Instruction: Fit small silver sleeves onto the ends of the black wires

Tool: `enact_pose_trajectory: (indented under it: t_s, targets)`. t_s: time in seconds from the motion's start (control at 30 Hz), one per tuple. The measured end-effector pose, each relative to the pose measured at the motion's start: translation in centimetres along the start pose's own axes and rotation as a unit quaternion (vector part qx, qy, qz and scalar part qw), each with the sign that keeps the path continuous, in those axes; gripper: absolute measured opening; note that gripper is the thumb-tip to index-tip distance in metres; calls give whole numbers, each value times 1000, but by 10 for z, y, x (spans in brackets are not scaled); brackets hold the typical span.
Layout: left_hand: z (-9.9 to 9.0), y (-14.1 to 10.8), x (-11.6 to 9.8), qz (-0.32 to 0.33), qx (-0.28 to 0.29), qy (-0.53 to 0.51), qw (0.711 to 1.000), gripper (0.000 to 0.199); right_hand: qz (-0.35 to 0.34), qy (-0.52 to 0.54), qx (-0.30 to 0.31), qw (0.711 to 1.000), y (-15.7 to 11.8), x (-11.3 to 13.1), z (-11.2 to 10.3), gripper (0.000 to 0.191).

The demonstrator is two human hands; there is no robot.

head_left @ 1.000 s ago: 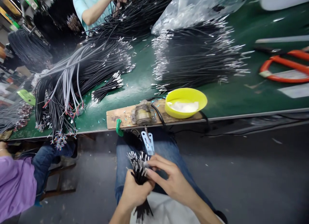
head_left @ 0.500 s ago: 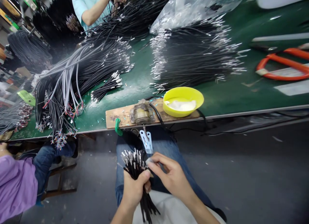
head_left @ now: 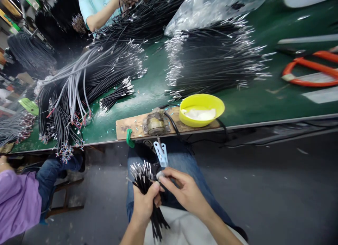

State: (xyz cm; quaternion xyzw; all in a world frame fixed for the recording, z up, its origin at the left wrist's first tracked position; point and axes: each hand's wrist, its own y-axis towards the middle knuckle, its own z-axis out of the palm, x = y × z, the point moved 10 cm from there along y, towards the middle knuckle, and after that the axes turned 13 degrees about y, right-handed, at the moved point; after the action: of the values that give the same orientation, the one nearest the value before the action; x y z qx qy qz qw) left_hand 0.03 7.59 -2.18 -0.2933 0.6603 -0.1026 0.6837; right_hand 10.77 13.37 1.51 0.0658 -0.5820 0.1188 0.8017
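Note:
A bundle of short black cables (head_left: 157, 222) with silvery, stripped tips is gripped in my left hand (head_left: 144, 204) above my lap, tips pointing up and away. My right hand (head_left: 185, 190) is beside it, thumb and forefinger pinched at the bundle's right side; a small whitish piece shows at the fingertips, too small to identify. Just beyond the hands, a light blue clip (head_left: 161, 154) hangs from a metal rod on a small motor-like device (head_left: 155, 123). That device sits on a wooden board (head_left: 126, 129) at the table's edge.
A yellow bowl (head_left: 202, 112) with white material stands on the board's right end. Black cables (head_left: 211, 58) and grey cables (head_left: 76, 68) lie on the green table (head_left: 253, 107). Orange-handled scissors (head_left: 311, 68) are at right. One person (head_left: 99, 8) works opposite; another (head_left: 19, 202) sits at left.
Both hands and the cable bundle have shifted slightly left. The person opposite has moved their hands a little. My grip on the bundle looks the same.

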Motion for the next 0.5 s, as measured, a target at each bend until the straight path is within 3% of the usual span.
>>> enact_pose_trajectory:
  t_s: [0.33,0.43,0.5]
  targets:
    - [-3,0,-3,14,-18,12,1000,47,-18,3,-24,1000,-3,5,7,30]
    - [-6,-3,-6,12,-49,20,999,48,-106,-83,-87,987,-10,23,1,26]
    - [-9,-8,-10,22,-82,32,996,48,-197,-154,-122,961,-19,42,2,21]
